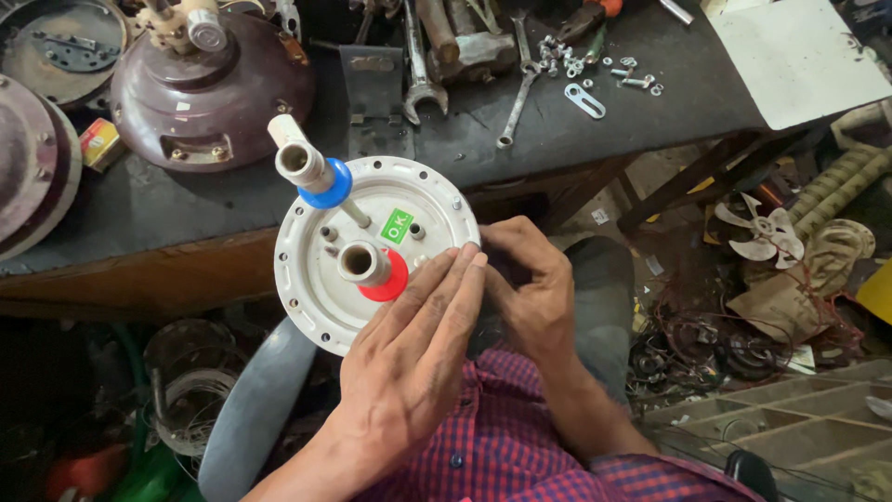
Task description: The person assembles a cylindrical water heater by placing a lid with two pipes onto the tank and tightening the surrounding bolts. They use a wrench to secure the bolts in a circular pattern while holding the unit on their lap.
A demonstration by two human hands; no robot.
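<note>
The white round plate (321, 279) lies left of both hands — left hand (413, 349) flat on its near-right rim, grip released; right hand (525, 288) pinches its right edge.

A small square green sticker label (397, 226) with white print is stuck on the face of the round white plastic flange plate (316, 297), in its upper right part, between the blue-collared pipe stub and the plate's rim. A small yellow-and-red cardboard box (99, 144) lies near the left edge of the dark workbench (557, 130), beside the maroon dome-shaped housing (214, 93).
</note>
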